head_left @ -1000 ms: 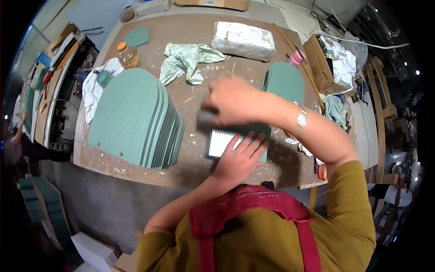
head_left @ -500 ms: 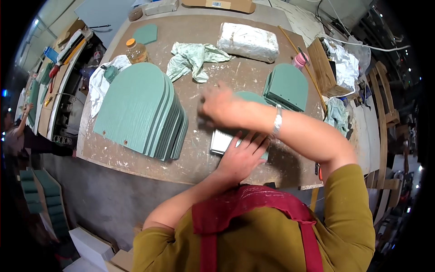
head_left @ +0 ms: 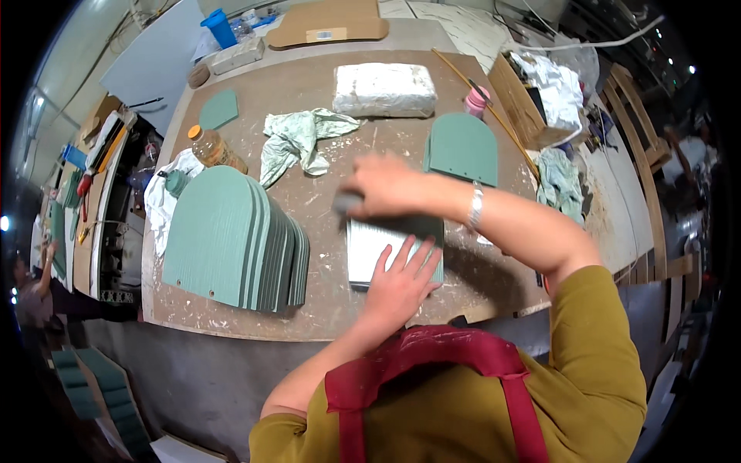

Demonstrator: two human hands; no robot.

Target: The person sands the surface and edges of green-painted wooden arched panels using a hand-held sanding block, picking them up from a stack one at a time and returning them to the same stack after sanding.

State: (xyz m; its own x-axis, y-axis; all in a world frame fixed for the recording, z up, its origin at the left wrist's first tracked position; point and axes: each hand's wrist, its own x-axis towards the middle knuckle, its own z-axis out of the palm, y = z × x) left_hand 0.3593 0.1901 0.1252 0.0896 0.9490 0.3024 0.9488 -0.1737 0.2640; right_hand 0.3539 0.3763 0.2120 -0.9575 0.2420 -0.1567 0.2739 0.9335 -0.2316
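Note:
My left hand (head_left: pixel 400 287) lies flat with spread fingers on a green board (head_left: pixel 364 255) in front of me, whose surface shines white with glare. Above the board's far left corner, my right hand (head_left: pixel 384 185), blurred by motion, is closed around a small dark grey block (head_left: pixel 347 202); its exact kind is unclear. The right forearm, with a silvery band at the wrist, hides the board's far end. To the left stands a thick stack of round-topped green boards (head_left: pixel 216 239), the front one with two small holes. A smaller stack of similar boards (head_left: pixel 463 150) sits at the right.
Beyond my hands lie a crumpled pale cloth (head_left: pixel 301 143) and a white wrapped block (head_left: pixel 384 90). An orange-capped bottle (head_left: pixel 220 150) stands behind the left stack. Toward the right are a pink bottle (head_left: pixel 475 102), a long stick (head_left: pixel 505 123) and a wooden box (head_left: pixel 519 104).
My right hand still grips the grey block, blurred in both frames. The left hand remains flat on the board. The view has shifted, so the table sits lower, with more showing at the back.

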